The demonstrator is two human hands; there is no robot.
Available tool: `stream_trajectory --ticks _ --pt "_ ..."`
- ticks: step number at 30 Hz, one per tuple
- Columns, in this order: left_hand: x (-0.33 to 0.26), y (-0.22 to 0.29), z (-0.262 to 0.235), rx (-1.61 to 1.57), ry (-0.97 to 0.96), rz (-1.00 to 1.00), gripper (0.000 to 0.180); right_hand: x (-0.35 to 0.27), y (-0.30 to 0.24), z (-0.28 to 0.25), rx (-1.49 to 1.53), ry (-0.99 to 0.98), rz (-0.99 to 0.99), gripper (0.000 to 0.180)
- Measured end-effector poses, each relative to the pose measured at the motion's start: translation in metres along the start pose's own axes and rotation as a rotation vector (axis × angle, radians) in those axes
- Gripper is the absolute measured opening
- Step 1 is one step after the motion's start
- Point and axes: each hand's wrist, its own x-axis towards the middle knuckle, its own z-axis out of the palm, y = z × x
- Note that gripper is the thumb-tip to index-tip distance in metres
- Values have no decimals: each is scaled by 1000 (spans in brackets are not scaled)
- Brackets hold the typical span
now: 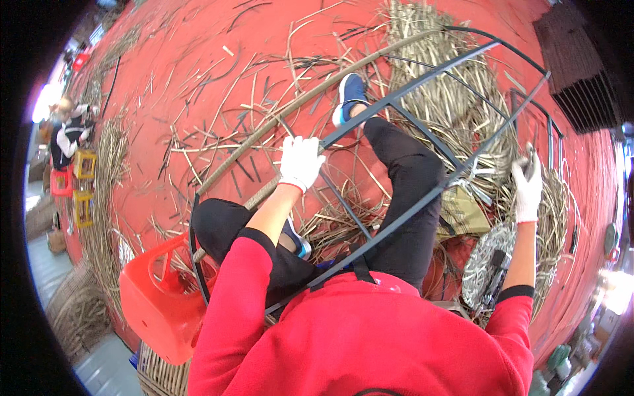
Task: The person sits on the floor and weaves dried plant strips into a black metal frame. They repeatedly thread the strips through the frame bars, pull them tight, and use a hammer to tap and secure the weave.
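A dark metal frame point(409, 117) with crossbars lies slanted across my lap and legs. Tan woven strip wraps its far side rail point(284, 113) and the lower part of the nearer rail. My left hand point(300, 162), in a white glove, is closed round that nearer rail where the wrapping meets bare metal. Out to the right, my gloved right hand point(528, 188) is raised beside a pile of tan strips point(555, 224). Its fingers are bent together at the tips, around something small that I cannot make out.
A heap of strips point(436, 72) lies beyond the frame, with loose offcuts over the red floor point(178, 72). A red plastic stool point(155, 303) stands at my left. Near my right forearm are a silvery coil point(481, 261) and a dark tool point(495, 277). Dark stacked panels point(574, 59) stand far right.
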Motion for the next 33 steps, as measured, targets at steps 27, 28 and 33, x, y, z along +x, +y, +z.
stream_trajectory --ticks 27,28,33 --pt "-226 98 -94 -548 -280 -39 34 -320 187 -170 -928 217 1107 101" --pt "-227 95 -102 -506 -216 -42 28 -315 194 -172 -901 174 1127 98" --pt "-222 52 -143 -309 -3 -68 28 -260 167 -169 -1119 189 917 82"
